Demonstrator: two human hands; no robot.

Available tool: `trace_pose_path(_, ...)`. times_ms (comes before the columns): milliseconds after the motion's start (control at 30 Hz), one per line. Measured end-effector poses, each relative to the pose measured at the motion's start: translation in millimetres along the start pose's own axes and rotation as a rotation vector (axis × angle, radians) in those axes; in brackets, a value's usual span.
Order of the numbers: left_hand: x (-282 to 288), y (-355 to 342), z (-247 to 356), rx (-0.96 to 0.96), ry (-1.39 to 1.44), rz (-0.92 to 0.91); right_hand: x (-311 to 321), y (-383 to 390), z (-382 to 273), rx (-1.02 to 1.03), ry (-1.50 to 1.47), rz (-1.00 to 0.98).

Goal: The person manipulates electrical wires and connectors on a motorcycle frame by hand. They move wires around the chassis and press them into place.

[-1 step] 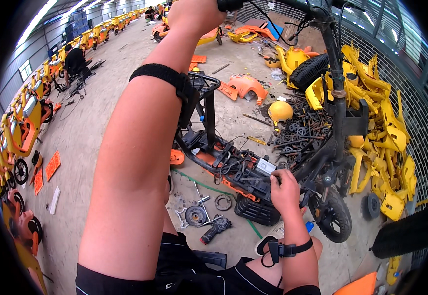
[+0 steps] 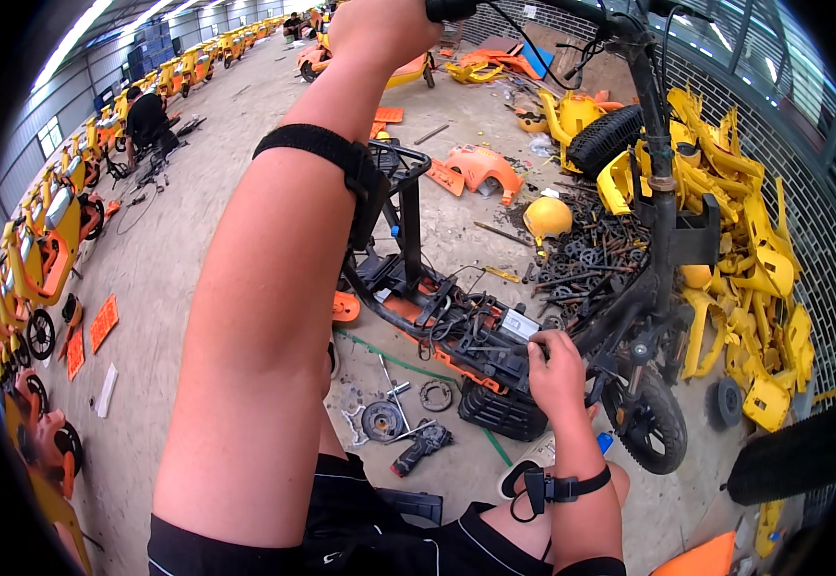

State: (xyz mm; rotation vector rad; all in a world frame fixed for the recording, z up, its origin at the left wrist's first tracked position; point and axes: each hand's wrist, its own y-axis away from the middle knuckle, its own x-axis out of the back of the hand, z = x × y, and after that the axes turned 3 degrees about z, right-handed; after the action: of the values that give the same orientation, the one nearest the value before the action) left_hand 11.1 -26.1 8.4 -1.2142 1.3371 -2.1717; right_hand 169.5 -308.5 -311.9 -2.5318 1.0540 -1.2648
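Observation:
My left hand (image 2: 384, 29) is closed on the black handlebar (image 2: 452, 10) at the top, my forearm crossing the view. The stripped scooter frame (image 2: 408, 298) stands below, with cables, orange trim and a front wheel (image 2: 644, 427). My right hand (image 2: 557, 374) is curled over the frame's deck, just below a silver box (image 2: 519, 322); what its fingers hold, if anything, is too small to make out. On the floor below the deck lie a power tool (image 2: 423, 446), a metal disc (image 2: 382, 420), a metal ring (image 2: 435, 394) and wrenches.
Yellow body panels (image 2: 764, 259) and rusty metal parts (image 2: 581, 259) are piled at right beside a brick wall. An orange panel (image 2: 480, 171) lies behind the frame. Rows of yellow scooters (image 2: 48, 240) line the left, where another person (image 2: 149, 125) crouches. A black tire (image 2: 792, 451) lies lower right.

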Motion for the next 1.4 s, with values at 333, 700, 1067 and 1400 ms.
trace_pose_path(333, -4, -2, -3, -0.018, -0.015, 0.031, -3, 1, 1, 0.049, -0.031, -0.013)
trace_pose_path(700, -1, 1, -1, -0.02, -0.009, 0.026, -2, 3, 4, 0.03, -0.033, -0.031)
trace_pose_path(1067, -1, 0, -1, -0.017, 0.005, 0.031, 3, 11, 7, 0.035, -0.052, -0.028)
trace_pose_path(1400, -4, -1, -3, -0.024, -0.002, 0.034, 0, 11, 9, 0.074, -0.042, -0.044)
